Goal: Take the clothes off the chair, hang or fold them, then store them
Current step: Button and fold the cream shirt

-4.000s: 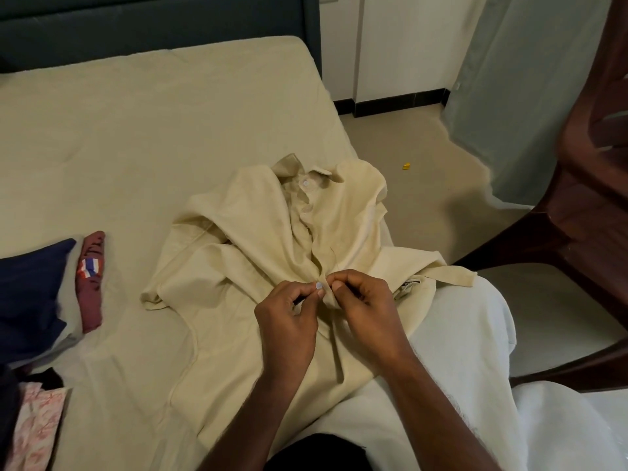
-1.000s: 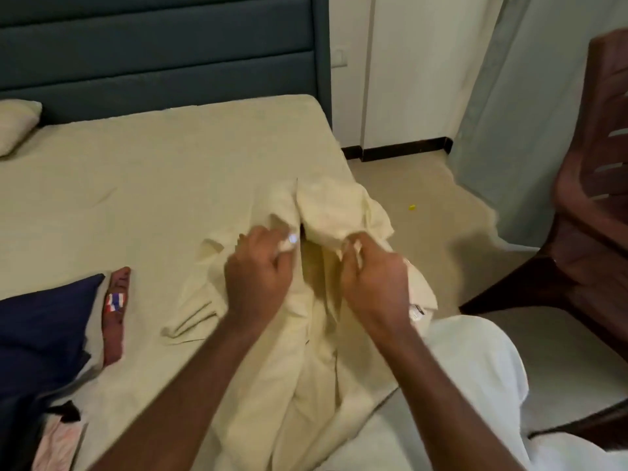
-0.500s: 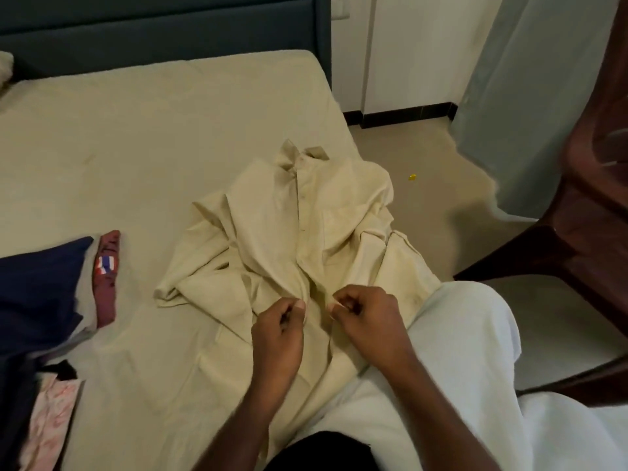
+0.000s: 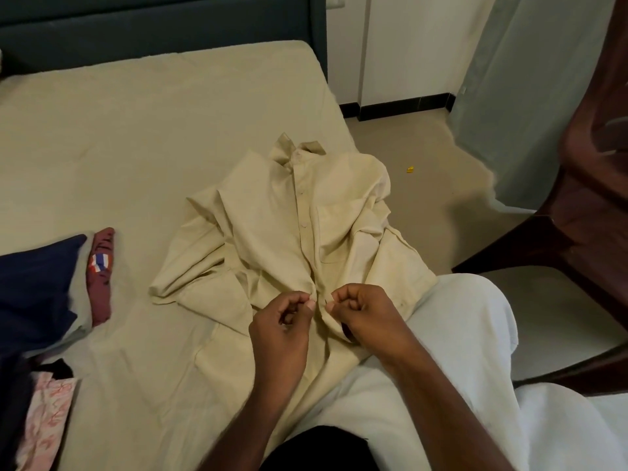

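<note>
While both hands (image 4: 321,314) pinch the shirt (image 4: 289,239) placket at lower centre, a button may slip or misalign.

Home bedroom: bed (image 4: 170,137), padded headboard (image 4: 153,25).

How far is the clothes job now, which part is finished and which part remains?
Done: the cream shirt lies on the bed, off the chair. In hand: left hand and right hand pinch its front placket near a button. Left: folding and storing it.
</note>
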